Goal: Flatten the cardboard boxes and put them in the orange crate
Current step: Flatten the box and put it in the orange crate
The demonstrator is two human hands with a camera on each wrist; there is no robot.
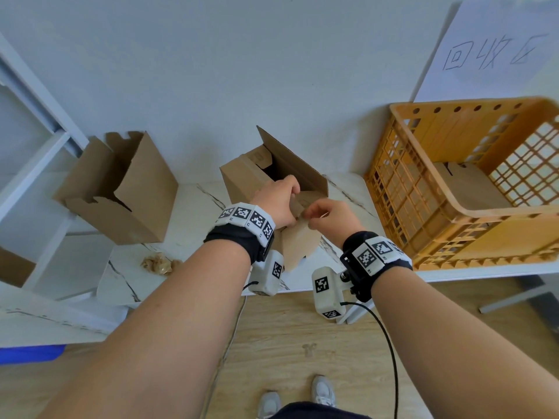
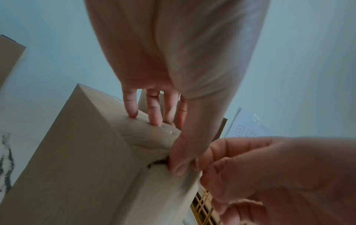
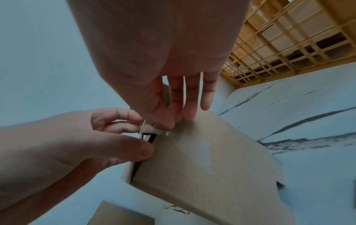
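Note:
An open brown cardboard box (image 1: 242, 179) stands mid-table, its far flap raised. My left hand (image 1: 279, 201) grips its near top edge, fingers (image 2: 154, 112) over the rim and thumb (image 2: 179, 159) pressing the front. My right hand (image 1: 328, 214) pinches the near flap (image 1: 298, 246), which hangs down over the table's front edge; in the right wrist view the fingertips (image 3: 169, 121) meet at the flap's (image 3: 202, 159) torn corner. A second open box (image 1: 118, 189) stands at the left. The orange crate (image 1: 423, 237) sits at the right, with a flat cardboard piece (image 1: 472, 186) inside.
A crumpled wad of brown tape (image 1: 158, 263) lies near the table's front edge (image 1: 211, 294). A white shelf frame (image 1: 36, 152) stands at the left. A paper sign (image 1: 490, 52) hangs on the wall above the crate. Wooden floor lies below.

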